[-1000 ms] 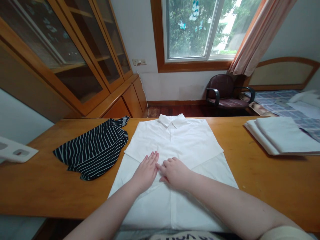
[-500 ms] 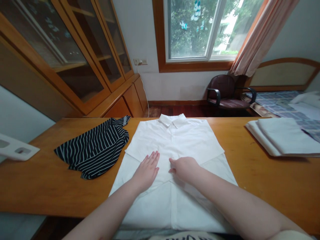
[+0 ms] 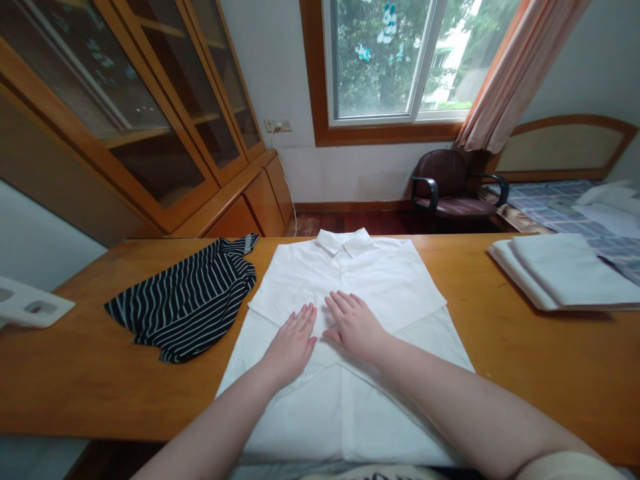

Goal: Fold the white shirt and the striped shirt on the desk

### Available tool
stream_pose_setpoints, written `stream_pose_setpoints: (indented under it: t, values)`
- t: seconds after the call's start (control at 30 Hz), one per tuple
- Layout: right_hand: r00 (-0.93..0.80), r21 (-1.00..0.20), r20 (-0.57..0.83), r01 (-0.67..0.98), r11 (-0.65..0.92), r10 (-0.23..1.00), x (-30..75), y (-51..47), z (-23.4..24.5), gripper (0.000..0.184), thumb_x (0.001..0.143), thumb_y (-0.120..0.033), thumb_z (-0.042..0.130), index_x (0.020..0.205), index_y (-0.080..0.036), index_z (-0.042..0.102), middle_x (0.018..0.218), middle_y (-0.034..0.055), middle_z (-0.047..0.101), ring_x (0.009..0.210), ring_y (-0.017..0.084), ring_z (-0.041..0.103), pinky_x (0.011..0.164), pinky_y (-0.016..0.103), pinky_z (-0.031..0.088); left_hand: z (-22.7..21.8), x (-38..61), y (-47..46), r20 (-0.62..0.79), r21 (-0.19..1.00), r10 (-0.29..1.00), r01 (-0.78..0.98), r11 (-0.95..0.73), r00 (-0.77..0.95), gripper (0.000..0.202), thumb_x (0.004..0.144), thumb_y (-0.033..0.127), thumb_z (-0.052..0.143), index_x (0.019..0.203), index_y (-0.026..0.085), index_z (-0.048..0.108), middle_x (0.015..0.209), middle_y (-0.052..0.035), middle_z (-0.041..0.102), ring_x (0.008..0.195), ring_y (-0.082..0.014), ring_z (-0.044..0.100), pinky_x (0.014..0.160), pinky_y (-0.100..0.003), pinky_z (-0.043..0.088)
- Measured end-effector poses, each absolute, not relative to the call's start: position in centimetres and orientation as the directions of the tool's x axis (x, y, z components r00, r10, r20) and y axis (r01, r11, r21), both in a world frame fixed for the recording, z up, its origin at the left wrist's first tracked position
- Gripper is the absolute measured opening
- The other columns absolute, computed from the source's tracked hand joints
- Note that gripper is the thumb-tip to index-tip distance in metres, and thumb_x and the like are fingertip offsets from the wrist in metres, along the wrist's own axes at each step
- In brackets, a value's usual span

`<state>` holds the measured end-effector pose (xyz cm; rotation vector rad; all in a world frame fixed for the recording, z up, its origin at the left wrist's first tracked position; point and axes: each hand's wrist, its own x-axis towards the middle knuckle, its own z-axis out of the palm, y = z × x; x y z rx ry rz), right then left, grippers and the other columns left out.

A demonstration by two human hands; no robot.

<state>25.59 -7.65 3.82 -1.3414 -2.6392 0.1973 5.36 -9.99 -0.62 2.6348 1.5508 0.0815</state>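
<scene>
A white collared shirt lies flat on the wooden table, collar at the far edge and both sleeves folded in across the front. My left hand rests palm down on the middle of the shirt, fingers stretched out. Right beside it my right hand also lies flat on the cloth with fingers spread, pressing on the folded sleeves. Neither hand holds anything.
A black and white striped garment lies crumpled left of the shirt. Folded white cloth is stacked at the table's right end. A white object sits at the far left edge. Beyond the table are a dark chair, wooden cabinets and a window.
My right hand has gone from loosely curled to flat, sliding a little forward and left until it lies beside my left hand. The left hand has stayed put.
</scene>
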Motion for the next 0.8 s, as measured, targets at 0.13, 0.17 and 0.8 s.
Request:
stream_pose_setpoints:
  t: [0.13, 0.17, 0.8]
  values:
    - [-0.645, -0.253, 0.031, 0.734, 0.631, 0.763, 25.4, -7.0, 1.3, 0.084, 0.084, -0.065, 0.035, 0.144, -0.007, 0.025, 0.151, 0.0175, 0.017, 0.139, 0.030, 0.014, 0.110, 0.049, 0.010, -1.0, 5.2, -10.1, 0.068, 0.106, 0.898, 0.892, -0.439, 0.434, 0.059, 0.089, 0.032, 0.036, 0.141, 0.005, 0.028, 0.148, -0.0170, 0.026, 0.138, -0.0242, 0.019, 0.111, -0.043, 0.024]
    - [-0.642, -0.261, 0.010, 0.738, 0.622, 0.767, 25.4, -6.9, 1.0, 0.086, 0.084, -0.066, 0.034, 0.145, -0.007, 0.024, 0.151, 0.0176, 0.017, 0.139, 0.030, 0.013, 0.110, 0.049, 0.009, -1.0, 5.1, -10.2, 0.071, 0.115, 0.899, 0.891, -0.439, 0.433, 0.059, 0.089, 0.033, 0.037, 0.141, 0.006, 0.029, 0.148, -0.0169, 0.027, 0.138, -0.0242, 0.021, 0.110, -0.043, 0.025]
    - [-0.636, -0.287, -0.050, 0.748, 0.599, 0.770, 25.6, -6.6, 1.3, 0.088, 0.082, -0.069, 0.032, 0.146, -0.010, 0.021, 0.152, 0.0152, 0.015, 0.140, 0.028, 0.011, 0.111, 0.047, 0.006, -0.5, -2.4, -14.3, 0.041, -0.004, 0.909, 0.910, -0.415, 0.415, 0.056, 0.090, 0.047, 0.038, 0.143, 0.032, 0.028, 0.148, -0.0031, 0.032, 0.134, -0.0249, 0.032, 0.107, -0.045, 0.028]
